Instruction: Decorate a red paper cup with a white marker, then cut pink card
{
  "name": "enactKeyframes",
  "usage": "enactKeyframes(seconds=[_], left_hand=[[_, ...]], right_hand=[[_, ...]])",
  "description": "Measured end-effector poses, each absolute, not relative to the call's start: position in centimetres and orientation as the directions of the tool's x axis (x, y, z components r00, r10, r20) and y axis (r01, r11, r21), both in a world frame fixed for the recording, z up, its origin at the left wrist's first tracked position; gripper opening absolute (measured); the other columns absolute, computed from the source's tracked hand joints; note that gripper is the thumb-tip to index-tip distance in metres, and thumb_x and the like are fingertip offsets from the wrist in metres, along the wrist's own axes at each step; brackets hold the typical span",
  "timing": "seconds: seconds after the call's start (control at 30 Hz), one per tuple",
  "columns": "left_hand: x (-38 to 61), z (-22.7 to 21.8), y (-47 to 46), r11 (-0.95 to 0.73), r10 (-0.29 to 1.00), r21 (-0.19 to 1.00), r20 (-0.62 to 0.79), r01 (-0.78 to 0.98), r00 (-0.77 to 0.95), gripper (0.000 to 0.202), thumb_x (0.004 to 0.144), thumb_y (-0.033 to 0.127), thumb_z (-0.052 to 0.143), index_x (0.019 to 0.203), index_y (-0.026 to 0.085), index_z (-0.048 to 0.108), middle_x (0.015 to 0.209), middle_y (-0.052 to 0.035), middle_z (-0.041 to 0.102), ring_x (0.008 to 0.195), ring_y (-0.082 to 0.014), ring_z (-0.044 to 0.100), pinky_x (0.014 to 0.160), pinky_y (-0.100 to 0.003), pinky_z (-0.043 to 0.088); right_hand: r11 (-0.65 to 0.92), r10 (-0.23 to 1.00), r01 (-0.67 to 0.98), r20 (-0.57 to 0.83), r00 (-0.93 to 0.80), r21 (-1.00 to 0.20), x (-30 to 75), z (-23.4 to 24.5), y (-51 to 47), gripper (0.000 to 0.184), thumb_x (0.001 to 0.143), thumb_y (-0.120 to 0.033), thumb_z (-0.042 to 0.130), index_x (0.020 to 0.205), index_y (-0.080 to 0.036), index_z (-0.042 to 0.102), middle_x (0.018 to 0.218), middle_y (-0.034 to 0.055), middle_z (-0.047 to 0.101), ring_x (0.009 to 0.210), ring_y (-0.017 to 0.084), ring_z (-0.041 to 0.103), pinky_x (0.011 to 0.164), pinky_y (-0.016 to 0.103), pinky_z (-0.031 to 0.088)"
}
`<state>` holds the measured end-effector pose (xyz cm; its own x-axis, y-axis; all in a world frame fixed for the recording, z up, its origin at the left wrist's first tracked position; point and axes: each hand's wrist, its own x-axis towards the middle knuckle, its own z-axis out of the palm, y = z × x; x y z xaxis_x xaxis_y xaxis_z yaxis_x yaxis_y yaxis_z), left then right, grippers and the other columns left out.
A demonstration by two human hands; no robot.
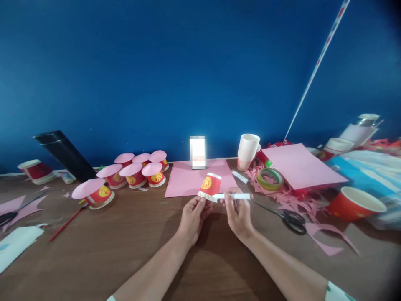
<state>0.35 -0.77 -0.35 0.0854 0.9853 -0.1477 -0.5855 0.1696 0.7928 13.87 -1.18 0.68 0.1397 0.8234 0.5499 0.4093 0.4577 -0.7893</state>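
Note:
My left hand [196, 215] pinches the lower edge of a small red paper cup [210, 185] with a yellow round emblem. The cup is held slightly tilted above the table, and a drawn pattern runs along its pale lower rim. My right hand [237, 211] grips a white marker [236, 196] like a pen, its tip at the right side of that rim. Behind the cup lies a pink sheet [183, 179], with a white marker cap [239, 176] near its right edge.
Several red cups topped with pink discs [131, 169] stand to the left. Near them are a black flask [65, 154] and red brush [67, 223]. At right are stacked white cups [247, 148], a tape roll [270, 179], black-handled scissors [293, 221] and an orange cup [351, 205].

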Motion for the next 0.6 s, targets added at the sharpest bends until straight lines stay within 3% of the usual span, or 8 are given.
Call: enactKeyframes(seconds=[0.6], left_hand=[[0.42, -0.17, -0.95, 0.172, 0.985, 0.808, -0.142, -0.564, 0.099, 0.020, 0.069, 0.029, 0.068, 0.076, 0.012, 0.060, 0.074, -0.0037, 0.064, 0.070, -0.0099, 0.060, 0.070, -0.021, 0.050]], right_hand=[[0.452, 0.818, 0.481, 0.564, 0.112, -0.751, 14.04, 0.96, -1.15, 0.017, 0.088, -0.026, 0.038, 0.074, -0.019, 0.046, 0.061, -0.0011, 0.050, 0.056, 0.013, 0.048, 0.059, 0.025, 0.038]])
